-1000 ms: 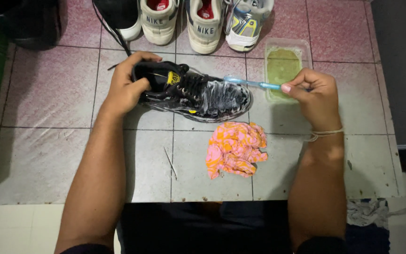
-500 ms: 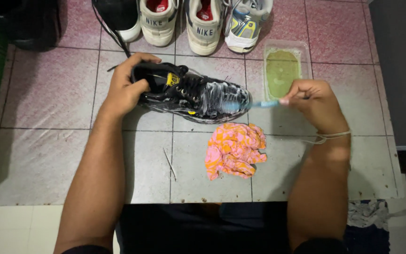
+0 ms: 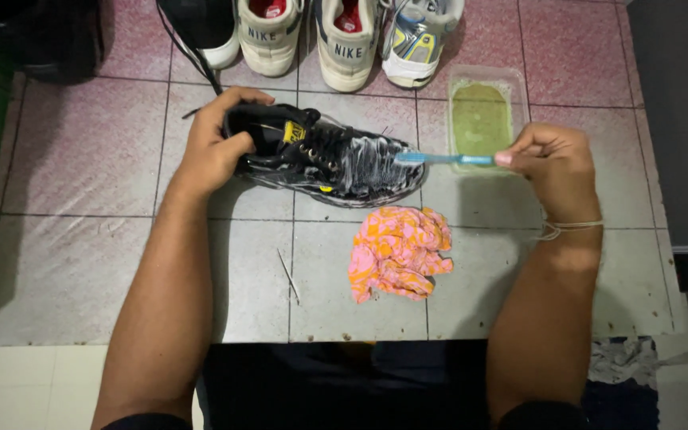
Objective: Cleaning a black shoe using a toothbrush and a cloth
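Sneaker (image 3: 320,155), black and lathered white over the laces, lies on its side on the tiled floor (image 3: 97,159); your left hand (image 3: 213,151) clamps its heel end, and your right hand (image 3: 555,159) pinches a blue toothbrush (image 3: 439,159) whose bristles touch the toe; you look mid-scrub, and the next stroke likely calls for a firm heel grip; a tub (image 3: 483,115) of greenish liquid sits just behind the brush; an orange-pink rag (image 3: 396,251) lies near; shoes (image 3: 344,40) behind are cut off by the frame; the sneaker's far side is hidden.
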